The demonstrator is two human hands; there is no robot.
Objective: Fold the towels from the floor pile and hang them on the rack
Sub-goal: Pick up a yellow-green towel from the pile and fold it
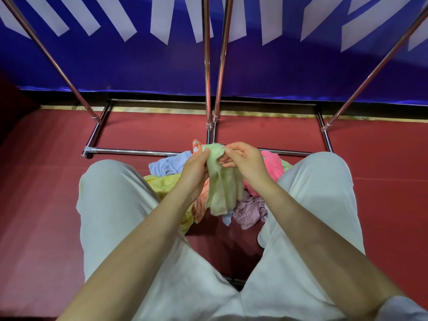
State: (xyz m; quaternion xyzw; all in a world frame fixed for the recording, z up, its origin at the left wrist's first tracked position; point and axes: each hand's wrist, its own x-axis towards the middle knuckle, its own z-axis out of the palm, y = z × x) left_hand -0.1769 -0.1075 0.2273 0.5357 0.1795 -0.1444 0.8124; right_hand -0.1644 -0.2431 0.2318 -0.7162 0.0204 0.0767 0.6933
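Observation:
A pale green towel [222,184] hangs crumpled between my hands, above the pile. My left hand [194,169] grips its upper left edge. My right hand [245,158] pinches the top edge beside it. Below them the floor pile lies between my knees: a light blue towel [171,162], a yellow one [162,184], an orange one [201,202], a pink one [273,165] and a mauve patterned one [250,210]. The chrome rack [208,66] stands just beyond the pile, with nothing on the poles I can see.
The rack's base bars [129,151] lie on the red floor [46,181] right behind the pile, with slanted poles [53,59] rising left and right. A blue banner [278,72] with white stripes backs the rack. My white-trousered legs [108,205] flank the pile.

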